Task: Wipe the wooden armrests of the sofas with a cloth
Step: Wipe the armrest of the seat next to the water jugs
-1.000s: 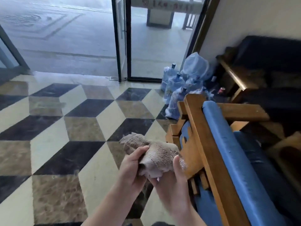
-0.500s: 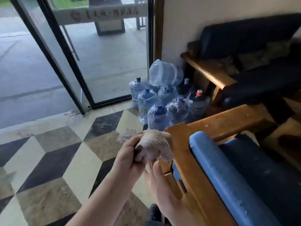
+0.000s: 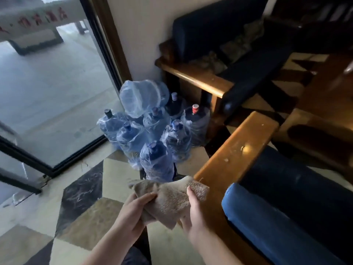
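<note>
A tan cloth [image 3: 172, 199] is stretched between both hands at the lower middle. My left hand [image 3: 133, 211] grips its left end, and my right hand [image 3: 193, 211] pinches its right part with the thumb on top. The cloth's right corner touches the near end of a wooden armrest [image 3: 236, 148], which runs up and to the right beside a blue sofa cushion [image 3: 267, 222]. White specks dot this armrest. Farther back, a second wooden armrest [image 3: 198, 77] belongs to a dark sofa [image 3: 248, 60] against the wall.
Several blue water bottles [image 3: 152, 134] wrapped in plastic stand on the floor between the two sofas and a glass door [image 3: 47, 92]. The floor [image 3: 82, 197] has a cube-pattern tile. A low dark table edge [image 3: 315, 127] shows at the right.
The view has swung right and closer to the armrest. The cloth has been spread out between my hands, and my right hand now pinches it near the armrest's end.
</note>
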Action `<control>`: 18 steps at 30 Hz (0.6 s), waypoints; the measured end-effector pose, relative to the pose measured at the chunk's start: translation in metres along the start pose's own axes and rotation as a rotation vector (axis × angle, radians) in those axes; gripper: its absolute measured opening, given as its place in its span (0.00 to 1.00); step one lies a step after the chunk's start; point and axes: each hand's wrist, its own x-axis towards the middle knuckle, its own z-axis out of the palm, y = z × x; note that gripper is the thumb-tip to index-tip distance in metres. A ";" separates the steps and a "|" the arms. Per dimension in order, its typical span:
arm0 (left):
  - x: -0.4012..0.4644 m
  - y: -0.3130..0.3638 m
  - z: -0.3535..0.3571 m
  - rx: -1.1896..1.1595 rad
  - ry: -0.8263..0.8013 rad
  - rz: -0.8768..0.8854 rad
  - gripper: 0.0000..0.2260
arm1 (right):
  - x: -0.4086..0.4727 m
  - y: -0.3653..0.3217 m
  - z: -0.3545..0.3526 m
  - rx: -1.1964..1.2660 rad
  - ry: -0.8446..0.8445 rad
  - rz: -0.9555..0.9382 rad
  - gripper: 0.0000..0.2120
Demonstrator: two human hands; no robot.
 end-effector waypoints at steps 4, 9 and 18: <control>0.077 0.048 -0.016 0.036 -0.168 -0.116 0.21 | 0.044 -0.025 0.069 0.348 0.002 0.078 0.25; 0.159 0.112 -0.033 0.136 -0.300 -0.264 0.19 | 0.061 -0.027 0.155 0.585 0.061 -0.004 0.26; 0.246 0.181 0.021 0.219 -0.702 -0.413 0.17 | 0.090 -0.050 0.216 0.718 0.352 -0.146 0.26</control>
